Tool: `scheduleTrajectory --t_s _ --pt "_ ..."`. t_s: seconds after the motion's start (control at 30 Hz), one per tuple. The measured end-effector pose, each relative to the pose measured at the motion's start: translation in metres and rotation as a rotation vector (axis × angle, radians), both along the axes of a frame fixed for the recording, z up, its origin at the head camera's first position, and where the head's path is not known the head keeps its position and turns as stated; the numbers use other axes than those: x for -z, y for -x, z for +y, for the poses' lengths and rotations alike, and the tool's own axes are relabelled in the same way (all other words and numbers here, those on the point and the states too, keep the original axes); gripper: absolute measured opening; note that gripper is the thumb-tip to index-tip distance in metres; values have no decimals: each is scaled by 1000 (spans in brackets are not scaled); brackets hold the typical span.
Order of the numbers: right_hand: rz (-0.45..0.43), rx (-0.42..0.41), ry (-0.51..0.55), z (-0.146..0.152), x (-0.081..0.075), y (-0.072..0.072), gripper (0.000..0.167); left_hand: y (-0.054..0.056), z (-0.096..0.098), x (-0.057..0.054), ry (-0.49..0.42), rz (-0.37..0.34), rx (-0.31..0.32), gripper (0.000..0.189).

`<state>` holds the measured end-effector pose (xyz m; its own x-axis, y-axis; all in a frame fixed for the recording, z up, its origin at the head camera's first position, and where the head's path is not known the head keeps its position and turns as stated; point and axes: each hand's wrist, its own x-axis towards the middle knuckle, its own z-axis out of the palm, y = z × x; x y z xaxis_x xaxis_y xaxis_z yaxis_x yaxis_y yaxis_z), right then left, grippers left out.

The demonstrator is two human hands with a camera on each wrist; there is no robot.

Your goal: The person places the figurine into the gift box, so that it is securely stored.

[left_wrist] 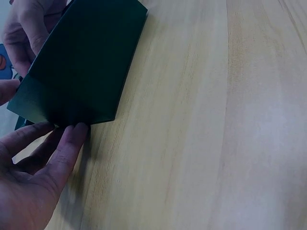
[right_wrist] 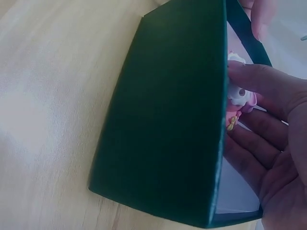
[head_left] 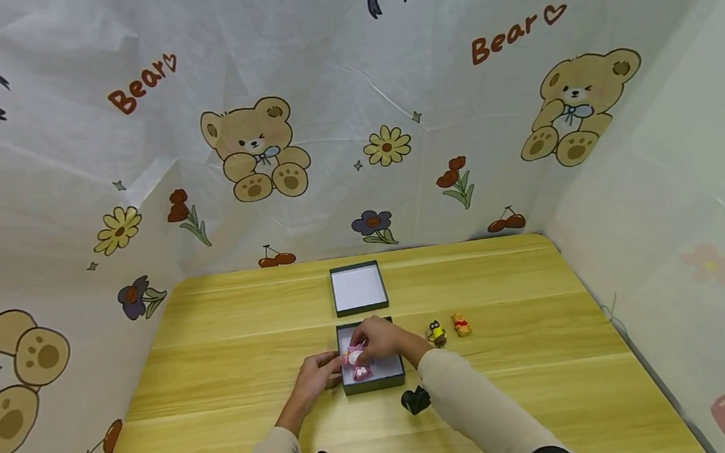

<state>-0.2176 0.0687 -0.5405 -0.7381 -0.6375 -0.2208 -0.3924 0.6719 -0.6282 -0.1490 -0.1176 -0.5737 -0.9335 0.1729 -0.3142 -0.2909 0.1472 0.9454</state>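
Observation:
An open dark green box [head_left: 376, 383] with a pale lining sits on the table. Inside it, my right hand [head_left: 378, 336] pinches a small pink-and-white figurine [right_wrist: 238, 93] between thumb and fingers. More pink [head_left: 362, 372] shows just below those fingers; whether it belongs to the same figurine I cannot tell. At the box's left side my left hand [head_left: 316, 376] holds the wall, its fingers [left_wrist: 72, 139] against the outside and the thumb up at the rim. The right hand hides part of the box's interior.
Behind the box lies its matching lid [head_left: 358, 288], pale inside facing up. To the right stand a yellow-and-dark figurine [head_left: 436, 334] and a Winnie-the-Pooh figurine [head_left: 461, 324]. A printed bear cloth [head_left: 335, 214] hangs along the table's back edge.

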Motion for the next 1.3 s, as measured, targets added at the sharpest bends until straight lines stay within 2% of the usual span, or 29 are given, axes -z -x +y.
scheduleTrajectory --t_s 0.03,0.1,0.17,0.3,0.6,0.77,1.07,1.3 --pt "7 -5 -9 0 0 0 26 0 0 1 3 -2 -5 45" --pt "26 -16 -28 -1 2 0 26 2 0 10 8 3 -13 46" --pt "38 -25 -43 -1 2 0 26 3 0 11 2 5 -13 45" --pt "46 -39 -48 -3 3 -1 25 2 0 11 -6 1 -15 44" --pt "-19 -32 -61 -4 -1 -2 22 1 -1 8 9 7 -9 46" --pt "-18 -56 -72 -3 -1 1 21 1 -2 7 1 11 -10 46" --pt "-90 -66 -55 -4 -2 0 16 2 -1 11 8 13 -15 48" --pt "-108 -66 -67 -4 -3 0 17 2 -1 12 20 17 -16 49"
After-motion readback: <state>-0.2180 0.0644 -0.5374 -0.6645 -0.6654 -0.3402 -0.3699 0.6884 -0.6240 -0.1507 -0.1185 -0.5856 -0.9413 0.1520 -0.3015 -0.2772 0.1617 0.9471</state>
